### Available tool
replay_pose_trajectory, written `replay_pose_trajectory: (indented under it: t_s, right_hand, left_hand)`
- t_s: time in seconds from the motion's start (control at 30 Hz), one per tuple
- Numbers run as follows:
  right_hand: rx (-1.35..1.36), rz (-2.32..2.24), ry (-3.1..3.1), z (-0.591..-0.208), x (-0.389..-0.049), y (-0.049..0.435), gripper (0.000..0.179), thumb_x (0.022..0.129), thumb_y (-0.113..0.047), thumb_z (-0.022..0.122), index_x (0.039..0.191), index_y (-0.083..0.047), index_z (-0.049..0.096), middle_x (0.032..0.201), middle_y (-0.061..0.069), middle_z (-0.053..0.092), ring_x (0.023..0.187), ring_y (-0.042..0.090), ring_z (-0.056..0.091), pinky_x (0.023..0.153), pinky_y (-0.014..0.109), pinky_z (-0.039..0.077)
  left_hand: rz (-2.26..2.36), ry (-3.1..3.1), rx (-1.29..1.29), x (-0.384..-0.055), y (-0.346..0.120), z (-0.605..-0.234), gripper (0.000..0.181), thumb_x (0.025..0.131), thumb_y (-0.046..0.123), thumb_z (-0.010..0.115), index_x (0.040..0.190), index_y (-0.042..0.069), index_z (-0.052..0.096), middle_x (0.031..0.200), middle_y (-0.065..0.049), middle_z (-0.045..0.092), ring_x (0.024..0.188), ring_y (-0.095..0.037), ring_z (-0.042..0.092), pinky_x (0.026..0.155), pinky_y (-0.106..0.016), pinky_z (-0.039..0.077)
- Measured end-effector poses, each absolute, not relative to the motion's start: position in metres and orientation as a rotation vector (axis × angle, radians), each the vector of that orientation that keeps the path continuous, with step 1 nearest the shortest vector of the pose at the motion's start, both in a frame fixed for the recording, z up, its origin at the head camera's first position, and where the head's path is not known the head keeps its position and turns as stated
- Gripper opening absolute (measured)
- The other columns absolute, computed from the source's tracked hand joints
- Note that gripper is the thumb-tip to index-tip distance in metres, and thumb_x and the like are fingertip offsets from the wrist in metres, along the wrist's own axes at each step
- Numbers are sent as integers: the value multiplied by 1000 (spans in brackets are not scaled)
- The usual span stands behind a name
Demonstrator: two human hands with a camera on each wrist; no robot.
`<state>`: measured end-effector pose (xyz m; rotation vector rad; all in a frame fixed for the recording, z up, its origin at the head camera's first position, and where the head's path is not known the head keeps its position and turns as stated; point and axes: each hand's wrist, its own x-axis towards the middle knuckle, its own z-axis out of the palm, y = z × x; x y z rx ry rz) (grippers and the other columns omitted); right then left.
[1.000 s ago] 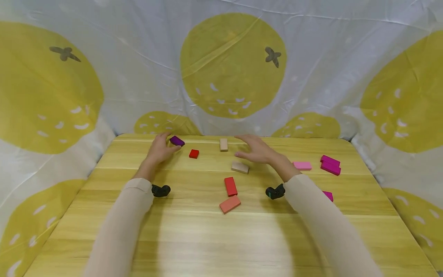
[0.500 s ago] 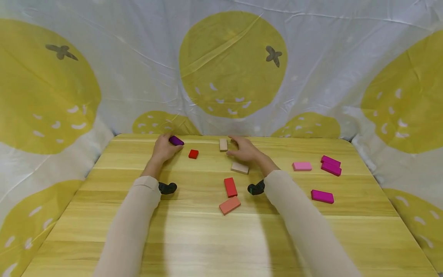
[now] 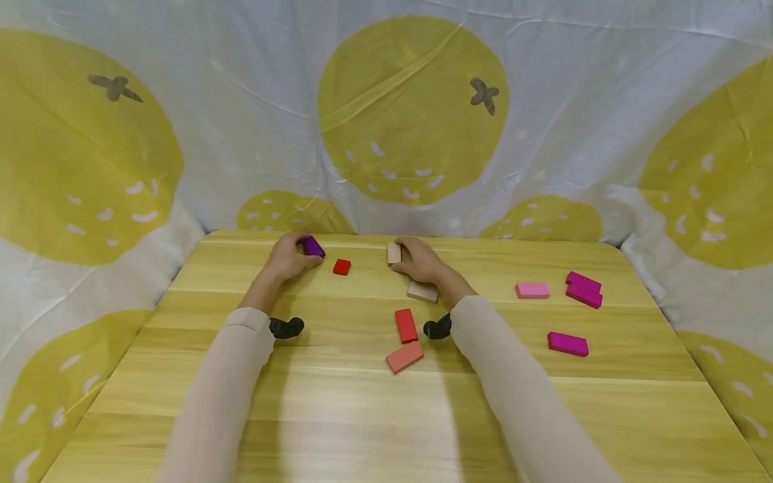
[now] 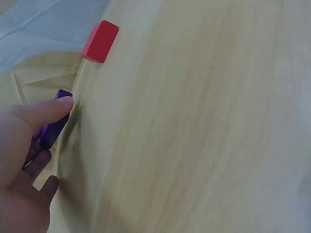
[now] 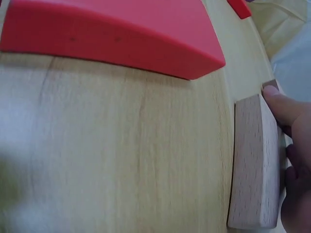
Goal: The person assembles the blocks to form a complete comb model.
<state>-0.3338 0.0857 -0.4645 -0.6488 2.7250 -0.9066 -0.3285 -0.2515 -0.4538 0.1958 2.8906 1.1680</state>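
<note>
In the head view, my left hand (image 3: pixel 286 257) holds a purple block (image 3: pixel 313 247) near the table's back edge. Thumb and fingers pinch this purple block (image 4: pixel 58 128) in the left wrist view, where it looks tilted. My right hand (image 3: pixel 424 263) has its thumb and fingers round the ends of a pale wooden block (image 3: pixel 394 254) at the back. A second pale wooden block (image 3: pixel 422 292) lies just below the right palm, and the right wrist view shows this nearer wooden block (image 5: pixel 249 165) beside the hand. Between the hands sits a small red block (image 3: pixel 341 267).
A red block (image 3: pixel 406 325) and a salmon block (image 3: pixel 404 358) lie in the middle of the wooden table (image 3: pixel 362 416). To the right are a pink block (image 3: pixel 532 290), two magenta blocks (image 3: pixel 584 294) side by side and another magenta block (image 3: pixel 568 344). A patterned curtain (image 3: pixel 260 134) hangs behind.
My right hand has moved left onto the back pale block and taken hold of it. My left hand has closed on the purple block, which has turned slightly.
</note>
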Motion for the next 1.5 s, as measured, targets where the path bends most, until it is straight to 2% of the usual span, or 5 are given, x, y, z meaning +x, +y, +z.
replay_pose_trajectory:
  t_s: [0.23,0.57,0.73,0.93,1.5]
  right_hand:
    - [-519,-1137,2690,-459,-338,95,70,95,-30,79,152,-6,48,154,15,46,145,32,38,116,46,34]
    - [-514,-1098,2686,-460,-339,88,70,96,-32,77,154,-7,47,157,14,45,147,32,35,120,43,30]
    - [-522,-1069,2681,-461,-338,88,72,99,-35,72,159,-8,41,160,14,41,149,31,32,121,44,27]
    - [-507,-1081,2673,-461,-335,94,64,105,-31,61,161,-10,38,160,13,41,149,31,32,121,44,26]
    - [-606,-966,2728,-465,-335,92,58,108,-28,54,159,-5,38,162,19,35,151,36,27,123,48,20]
  left_hand:
    - [1238,2857,284,-320,-238,-443,68,89,17,84,144,-6,52,144,-25,50,132,-42,47,112,-53,38]
    - [1173,2723,707,-294,-180,-439,65,83,13,90,138,-5,60,129,-20,60,119,-38,56,98,-50,50]
    - [1049,2700,863,-288,-154,-448,65,81,14,90,137,-5,61,129,-19,62,120,-34,57,103,-47,47]
    - [999,2707,848,-283,-145,-458,71,81,15,90,140,-8,57,136,-22,60,128,-35,56,113,-45,40]
    - [1016,2829,804,-284,-124,-465,54,85,18,87,130,-5,68,125,-19,66,120,-34,59,106,-45,45]
